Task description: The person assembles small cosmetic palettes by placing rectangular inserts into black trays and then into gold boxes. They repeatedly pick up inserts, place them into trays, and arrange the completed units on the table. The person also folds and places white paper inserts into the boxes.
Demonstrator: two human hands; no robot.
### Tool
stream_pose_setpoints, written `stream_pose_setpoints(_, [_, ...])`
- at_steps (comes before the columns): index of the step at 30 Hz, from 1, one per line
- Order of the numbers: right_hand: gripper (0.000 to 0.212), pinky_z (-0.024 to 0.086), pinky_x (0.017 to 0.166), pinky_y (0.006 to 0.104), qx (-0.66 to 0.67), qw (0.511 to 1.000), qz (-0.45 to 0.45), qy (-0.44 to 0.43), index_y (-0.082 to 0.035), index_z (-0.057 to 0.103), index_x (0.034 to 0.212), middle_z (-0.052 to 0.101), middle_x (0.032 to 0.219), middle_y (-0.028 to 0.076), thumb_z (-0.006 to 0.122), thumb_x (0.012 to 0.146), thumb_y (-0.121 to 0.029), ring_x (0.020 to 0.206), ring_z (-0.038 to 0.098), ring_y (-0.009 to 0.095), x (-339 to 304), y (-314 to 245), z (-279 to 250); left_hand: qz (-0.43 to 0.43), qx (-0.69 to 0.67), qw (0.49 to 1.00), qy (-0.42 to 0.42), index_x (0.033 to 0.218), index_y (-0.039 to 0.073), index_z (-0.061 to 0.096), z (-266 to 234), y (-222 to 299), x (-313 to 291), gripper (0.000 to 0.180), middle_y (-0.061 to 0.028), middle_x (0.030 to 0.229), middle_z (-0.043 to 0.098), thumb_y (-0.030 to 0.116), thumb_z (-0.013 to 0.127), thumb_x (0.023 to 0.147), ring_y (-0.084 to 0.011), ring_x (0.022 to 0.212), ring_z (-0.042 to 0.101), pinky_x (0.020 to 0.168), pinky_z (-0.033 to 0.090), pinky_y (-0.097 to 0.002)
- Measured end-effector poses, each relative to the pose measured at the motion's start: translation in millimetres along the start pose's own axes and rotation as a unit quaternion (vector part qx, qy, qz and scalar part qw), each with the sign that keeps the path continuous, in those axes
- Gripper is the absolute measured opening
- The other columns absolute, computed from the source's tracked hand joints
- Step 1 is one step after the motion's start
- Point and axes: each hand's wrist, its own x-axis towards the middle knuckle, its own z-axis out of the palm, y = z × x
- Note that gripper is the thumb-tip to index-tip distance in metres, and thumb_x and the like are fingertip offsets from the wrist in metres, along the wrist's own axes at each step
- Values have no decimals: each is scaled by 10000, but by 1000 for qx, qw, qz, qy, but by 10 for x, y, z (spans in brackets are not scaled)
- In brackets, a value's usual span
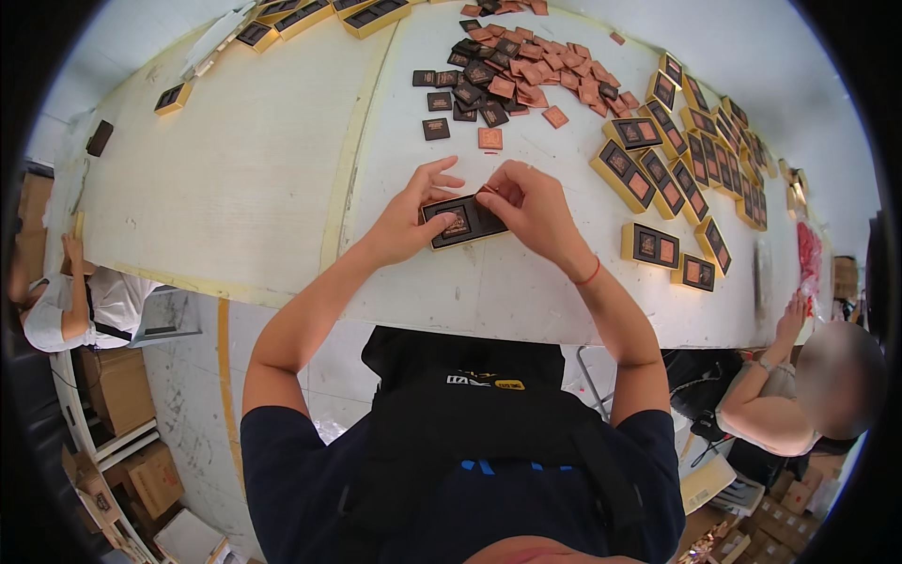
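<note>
Table (pixel 235 179): long pale worktop; the person stands at its near edge, both forearms reaching over it.
Filled boxes (pixel 676 179): a large batch of shallow yellow-edged boxes, each showing one dark and one copper square, overlapped in rows to the right; two more lie nearer (pixel 655 246). Judged done.
Far boxes (pixel 310 14): another row along the far edge, plus a single one at left (pixel 172 98); contents too small to tell.
Loose squares (pixel 512 80): a heap of dark and copper squares beyond the hands, a few strays beside it. A good deal left to pack.
Box in hand (pixel 463 222): flat on the table just before the person; dark square seated on its left side.
Left hand (pixel 409 218): fingers spread, tips steadying the box's left end, nothing gripped.
Right hand (pixel 534 209): fingertips pinched on a copper square (pixel 487 191) at the box's right end, not yet seated.
</note>
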Motion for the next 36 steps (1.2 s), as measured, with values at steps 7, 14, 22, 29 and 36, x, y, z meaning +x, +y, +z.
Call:
stream_pose_setpoints(7, [239, 462, 837, 386, -110, 966, -147, 179, -92, 675, 986, 650, 953, 60, 812, 793, -128, 939, 588, 245, -313, 246, 234, 18, 34, 999, 5, 1527, 103, 304, 66, 21, -22, 672, -155, 1338, 547, -28, 590, 933, -244, 1235, 565, 1065, 447, -366])
stream_pose_setpoints(14, [318, 454, 938, 423, -238, 941, -217, 100, -75, 693, 1049, 618, 1178, 74, 816, 773, -175, 1144, 559, 284, -424, 254, 208, 13, -1, 1000, 2, 1520, 87, 320, 16, -37, -26, 662, -126, 1317, 563, -35, 599, 932, -218, 1200, 589, 1047, 463, -349])
stream_pose_setpoints(22, [471, 460, 993, 439, -308, 927, -195, 89, -59, 692, 1161, 610, 1317, 60, 832, 724, -165, 1268, 537, 302, -948, 257, -87, 110, 309, 910, 252, 1215, 64, 657, -1355, -267, 1501, 362, -125, 1231, 669, 219, 730, 895, -224, 1098, 647, 962, 500, -354])
stream_pose_setpoints(29, [357, 364, 1034, 458, -392, 880, 38, 266, -58, 672, 1106, 634, 1254, 91, 794, 777, -122, 1242, 530, 328, -1026, 571, -691, 49, 564, 736, 371, 1119, 73, 624, -2553, -714, 2354, 418, -156, 1496, 467, 334, 774, 829, -353, 1269, 496, 1012, 460, -441])
stream_pose_setpoints(36, [308, 474, 931, 395, -199, 967, -85, 137, -52, 657, 1120, 650, 1113, 136, 747, 865, -200, 1113, 587, 323, 131, 345, -411, -37, 447, 835, 319, 1074, 46, 560, -2344, -317, 1451, 487, -156, 1096, 702, 339, 821, 785, -335, 966, 675, 861, 529, -388])
